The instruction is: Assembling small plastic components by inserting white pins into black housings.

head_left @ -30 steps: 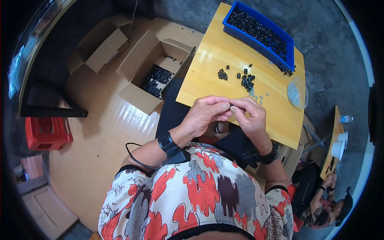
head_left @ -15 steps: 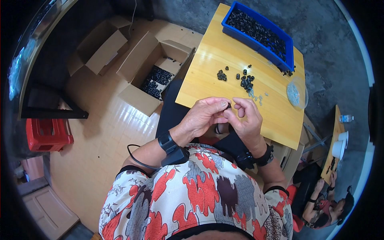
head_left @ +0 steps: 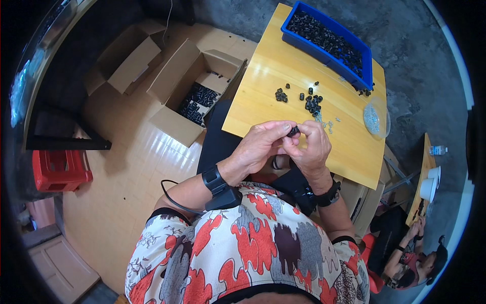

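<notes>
Between my two hands, just over the near edge of the yellow wooden table (head_left: 258,96), is a small black cylindrical part (head_left: 293,131). My left hand (head_left: 260,144) pinches it with thumb and fingers. From the other side, my right hand (head_left: 311,147) closes its thumb and fingers on the same part. Past my hands lies a loose cluster of black cylindrical parts (head_left: 313,105), with a smaller pile of black pieces (head_left: 281,95) to its left. Small clear pieces (head_left: 324,122) are scattered beside the cluster.
A blue bin (head_left: 329,60) full of black parts stands at the table's far end. A clear round tub (head_left: 372,119) of small pieces sits at the right edge. Left of the table, an open cardboard box (head_left: 169,119) holds black parts. A co-worker (head_left: 415,268) sits at lower right.
The black part shows more between my fingertips now. My right fingers have curled in and closed on it. At lower right, the co-worker's hands have come together.
</notes>
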`<action>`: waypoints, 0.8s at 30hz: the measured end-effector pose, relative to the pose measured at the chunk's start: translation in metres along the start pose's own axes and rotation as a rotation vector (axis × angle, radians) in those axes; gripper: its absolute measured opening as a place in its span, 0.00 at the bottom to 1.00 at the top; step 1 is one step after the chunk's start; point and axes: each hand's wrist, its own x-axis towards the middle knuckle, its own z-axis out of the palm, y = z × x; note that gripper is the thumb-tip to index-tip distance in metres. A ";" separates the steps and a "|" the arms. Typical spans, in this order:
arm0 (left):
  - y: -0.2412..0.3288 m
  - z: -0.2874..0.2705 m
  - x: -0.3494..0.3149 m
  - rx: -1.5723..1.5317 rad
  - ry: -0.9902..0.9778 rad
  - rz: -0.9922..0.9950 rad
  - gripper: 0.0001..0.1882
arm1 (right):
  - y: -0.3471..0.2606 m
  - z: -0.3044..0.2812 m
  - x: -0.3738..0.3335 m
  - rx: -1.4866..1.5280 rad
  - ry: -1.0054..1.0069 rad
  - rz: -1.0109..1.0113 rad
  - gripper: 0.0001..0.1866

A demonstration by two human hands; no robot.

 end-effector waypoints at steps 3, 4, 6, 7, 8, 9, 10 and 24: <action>0.009 -0.001 -0.002 0.126 -0.007 0.000 0.15 | 0.002 -0.003 0.000 0.012 -0.005 -0.041 0.20; 0.012 -0.001 -0.002 0.205 -0.001 -0.012 0.15 | 0.001 -0.004 0.001 0.011 -0.004 -0.043 0.20; 0.012 -0.008 0.007 0.323 -0.050 0.039 0.14 | -0.003 -0.006 0.004 0.006 -0.012 -0.074 0.20; 0.011 -0.011 0.011 0.440 -0.098 0.090 0.13 | -0.003 -0.006 0.004 0.003 -0.010 -0.077 0.20; 0.010 -0.013 0.012 0.441 -0.101 0.092 0.13 | -0.004 -0.006 0.003 -0.014 -0.013 -0.085 0.20; 0.010 -0.013 0.012 0.469 -0.102 0.095 0.13 | -0.003 -0.007 0.003 -0.031 -0.016 -0.093 0.20; 0.010 -0.012 0.013 0.496 -0.102 0.098 0.12 | -0.002 -0.008 0.004 -0.034 -0.014 -0.094 0.20; -0.001 -0.005 0.020 0.412 0.019 0.082 0.12 | 0.007 -0.031 0.029 -0.338 -0.376 -0.232 0.22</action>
